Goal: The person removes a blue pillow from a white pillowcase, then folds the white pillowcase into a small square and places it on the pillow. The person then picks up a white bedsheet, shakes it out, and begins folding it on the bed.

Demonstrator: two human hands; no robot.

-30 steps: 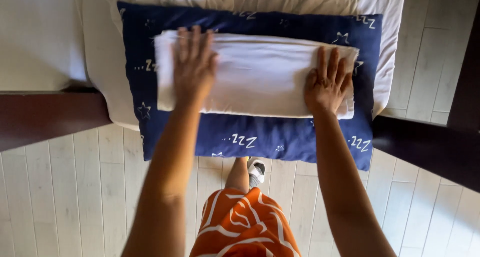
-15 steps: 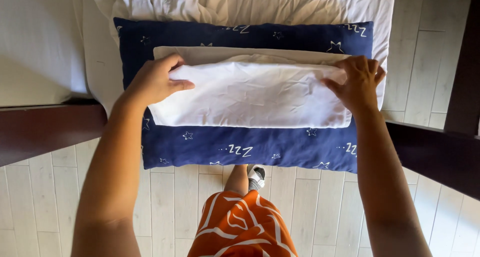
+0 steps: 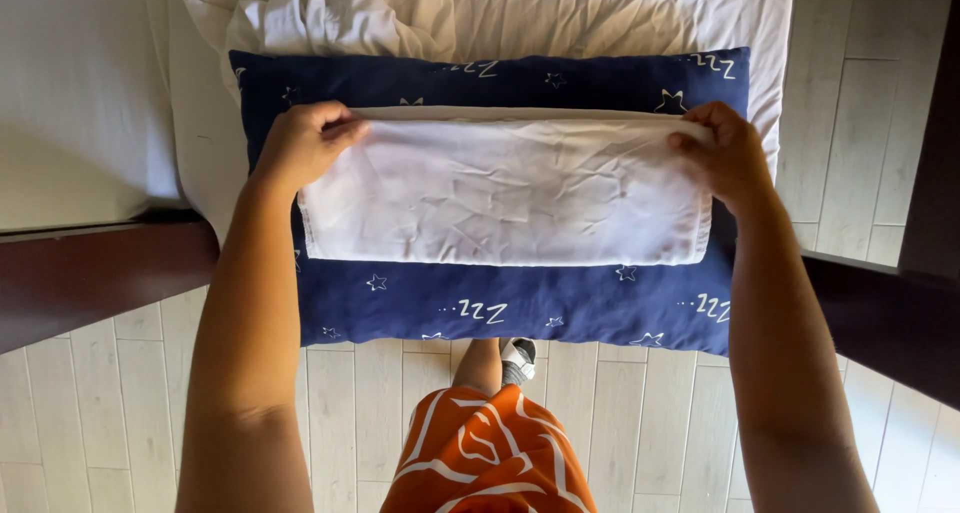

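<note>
Head view: a white folded cloth (image 3: 505, 193) is laid flat across a navy pillow (image 3: 500, 308) printed with stars, which rests on the bed (image 3: 90, 103) near its foot edge, its near side overhanging the pale plank floor (image 3: 120, 403). At the cloth's left end, the left hand (image 3: 300, 143) is curled closed, the fingers (image 3: 340, 128) pinching the far upper corner. At the right end, the far corner is gripped the same way by the right hand (image 3: 725, 153), also closed. Both far corners seem to be held so that the top edge is kept taut and straight. Crumpled white sheets (image 3: 400, 13) are bunched beyond the pillow. An orange patterned garment (image 3: 485, 453) is seen below.
</note>
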